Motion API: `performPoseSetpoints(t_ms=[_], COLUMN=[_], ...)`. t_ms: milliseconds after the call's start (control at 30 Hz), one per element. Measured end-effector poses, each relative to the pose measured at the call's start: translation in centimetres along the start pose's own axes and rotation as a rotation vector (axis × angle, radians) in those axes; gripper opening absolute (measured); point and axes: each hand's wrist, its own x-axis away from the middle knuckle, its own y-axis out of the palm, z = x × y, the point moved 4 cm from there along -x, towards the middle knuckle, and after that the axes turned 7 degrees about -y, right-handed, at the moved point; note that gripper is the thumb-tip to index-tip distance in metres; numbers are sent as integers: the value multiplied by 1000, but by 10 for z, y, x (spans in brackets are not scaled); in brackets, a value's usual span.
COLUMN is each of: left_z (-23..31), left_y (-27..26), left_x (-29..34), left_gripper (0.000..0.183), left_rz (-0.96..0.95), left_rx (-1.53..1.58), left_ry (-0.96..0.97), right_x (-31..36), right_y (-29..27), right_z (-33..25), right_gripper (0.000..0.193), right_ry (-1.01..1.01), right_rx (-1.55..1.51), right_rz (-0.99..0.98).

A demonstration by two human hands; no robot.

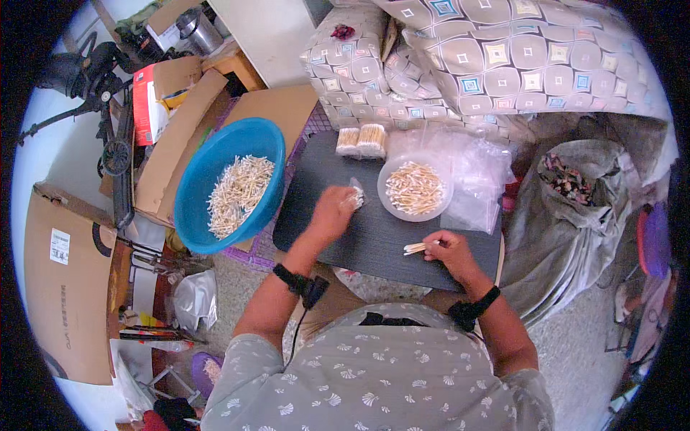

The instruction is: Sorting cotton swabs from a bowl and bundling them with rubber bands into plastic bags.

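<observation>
Low over the dark board table, my left hand is closed around a small clear plastic bag with whitish contents, mostly hidden by the fingers. Pinched in my right hand is a small bunch of cotton swabs, their tips pointing left. Between and beyond my hands stands a white bowl heaped with loose cotton swabs. Several clear plastic bags lie in a pile right of the bowl. Two filled packs of swabs stand together at the table's far edge.
A large blue basin of loose swabs stands left of the table. Cardboard boxes and a folded stroller are further left. At right sits a grey sack with dark scraps; a patterned cover drapes the furniture behind.
</observation>
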Motion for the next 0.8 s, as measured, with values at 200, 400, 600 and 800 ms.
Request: performPoseSetpoints(t_ms=[200,400,600,800], left_z=[-55,-62,-25,5], left_y=[1,20,16,0], left_x=[-30,-18,19,-5], left_gripper=[37,34,34,40], left_rz=[-10,-297,-547,-377], left_rx=[-198,65,107,-130], left_ry=[-69,-227,-281,240], right_x=[6,6,2,2], right_y=[11,7,3,6], right_z=[-13,0,7,-2], right_gripper=[15,15,16,14], right_ry=[-10,-17,-56,-52], right_rx=[118,113,86,100], right_rz=[-36,-25,-37,-56])
